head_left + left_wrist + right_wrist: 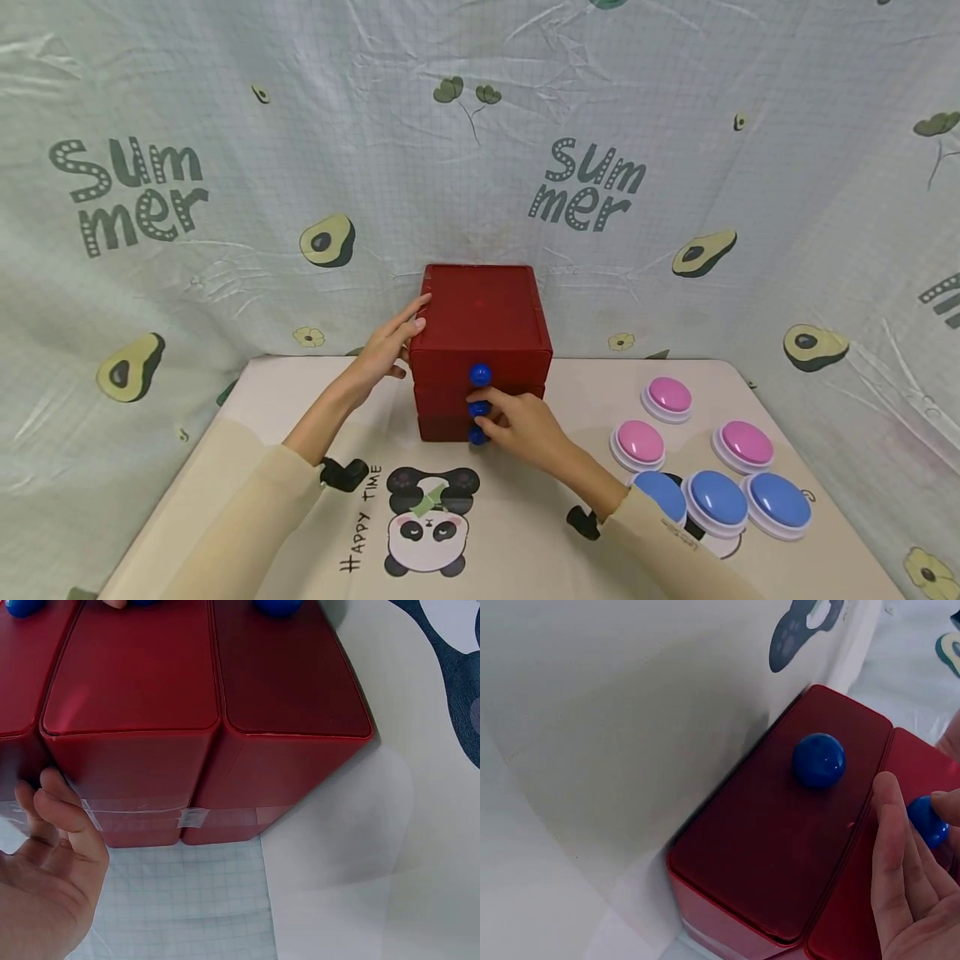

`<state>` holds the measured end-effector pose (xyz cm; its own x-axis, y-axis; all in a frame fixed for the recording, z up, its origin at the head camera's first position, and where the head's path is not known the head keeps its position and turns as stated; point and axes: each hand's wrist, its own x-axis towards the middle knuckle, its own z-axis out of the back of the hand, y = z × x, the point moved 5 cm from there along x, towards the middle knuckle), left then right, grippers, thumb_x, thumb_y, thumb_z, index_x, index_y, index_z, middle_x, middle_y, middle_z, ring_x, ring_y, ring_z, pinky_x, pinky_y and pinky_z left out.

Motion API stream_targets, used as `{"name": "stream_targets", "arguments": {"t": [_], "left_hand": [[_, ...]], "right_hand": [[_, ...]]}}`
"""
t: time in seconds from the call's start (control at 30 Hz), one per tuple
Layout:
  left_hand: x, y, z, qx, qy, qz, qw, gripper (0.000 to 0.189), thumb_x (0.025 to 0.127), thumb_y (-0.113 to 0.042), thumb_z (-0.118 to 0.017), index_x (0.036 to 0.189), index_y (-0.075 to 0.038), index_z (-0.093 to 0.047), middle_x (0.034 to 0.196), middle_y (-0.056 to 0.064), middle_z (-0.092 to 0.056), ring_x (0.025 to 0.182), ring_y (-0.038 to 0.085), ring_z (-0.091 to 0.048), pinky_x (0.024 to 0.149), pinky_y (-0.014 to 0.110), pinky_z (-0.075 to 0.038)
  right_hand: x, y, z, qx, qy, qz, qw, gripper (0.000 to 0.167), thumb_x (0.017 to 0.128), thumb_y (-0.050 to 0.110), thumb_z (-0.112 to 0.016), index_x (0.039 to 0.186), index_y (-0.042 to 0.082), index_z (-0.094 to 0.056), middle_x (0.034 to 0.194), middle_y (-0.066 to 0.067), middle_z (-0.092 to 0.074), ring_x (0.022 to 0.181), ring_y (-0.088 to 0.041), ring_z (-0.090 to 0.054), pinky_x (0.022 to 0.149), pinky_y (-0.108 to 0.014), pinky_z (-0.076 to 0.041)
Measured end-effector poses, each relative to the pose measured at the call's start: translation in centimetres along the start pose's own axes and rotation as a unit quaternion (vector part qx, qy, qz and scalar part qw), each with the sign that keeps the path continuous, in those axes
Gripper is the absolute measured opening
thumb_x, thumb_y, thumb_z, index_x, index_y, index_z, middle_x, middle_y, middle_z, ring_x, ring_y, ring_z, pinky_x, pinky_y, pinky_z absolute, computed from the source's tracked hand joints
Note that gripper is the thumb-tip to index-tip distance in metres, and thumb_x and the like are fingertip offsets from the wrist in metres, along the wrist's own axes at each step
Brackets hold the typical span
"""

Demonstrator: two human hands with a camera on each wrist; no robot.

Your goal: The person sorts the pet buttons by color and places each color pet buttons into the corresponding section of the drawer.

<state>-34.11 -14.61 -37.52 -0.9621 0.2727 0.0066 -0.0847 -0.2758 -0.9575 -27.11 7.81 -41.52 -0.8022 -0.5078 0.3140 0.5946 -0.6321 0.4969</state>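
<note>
A red cabinet (480, 308) of three stacked drawers stands against the back curtain, each front bearing a round blue knob. Between the thumb and fingers of my right hand (528, 429) is the middle knob (926, 821), pinched. The top knob (480, 374) sits above that hand and the bottom knob (819, 760) just below it; both are free. My left hand (382, 354) is against the cabinet's left side near the top, fingers loosely extended and holding nothing. In the left wrist view, clear tape (193, 817) runs across the cabinet's side. All the drawer fronts look flush.
Several round push buttons lie at the right, pink ones (670, 395) behind blue ones (717, 497), near my right forearm. A printed panda (427, 542) marks the pale tabletop in front of the cabinet. A patterned curtain (420, 183) hangs behind.
</note>
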Motion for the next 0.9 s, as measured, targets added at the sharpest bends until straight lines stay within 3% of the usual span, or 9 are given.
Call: {"name": "stream_targets", "arguments": {"t": [0.5,0.9], "left_hand": [[0.0,0.0,-0.1,0.001,0.0,-0.003,1.0,0.056,0.106,-0.053,-0.044,0.16,-0.049,-0.03,0.095,0.005,-0.061,0.075,0.018,-0.059,0.065,0.033,-0.049],[-0.1,0.0,0.0,0.007,-0.002,0.001,1.0,0.057,0.105,-0.053,-0.043,0.16,-0.049,-0.029,0.106,0.01,-0.062,0.081,0.022,-0.061,0.067,0.032,-0.05]], "right_hand": [[-1.6,1.2,0.1,-0.021,-0.007,0.055,0.9982,0.025,0.093,0.017,-0.077,0.117,0.019,-0.07,0.079,0.005,-0.076,0.065,0.0,-0.064,0.062,-0.014,-0.05],[-4.5,3.0,0.4,-0.033,0.011,0.048,0.9983,0.027,0.093,0.02,-0.077,0.119,0.023,-0.069,0.077,0.007,-0.074,0.068,0.001,-0.064,0.065,-0.014,-0.052]]}}
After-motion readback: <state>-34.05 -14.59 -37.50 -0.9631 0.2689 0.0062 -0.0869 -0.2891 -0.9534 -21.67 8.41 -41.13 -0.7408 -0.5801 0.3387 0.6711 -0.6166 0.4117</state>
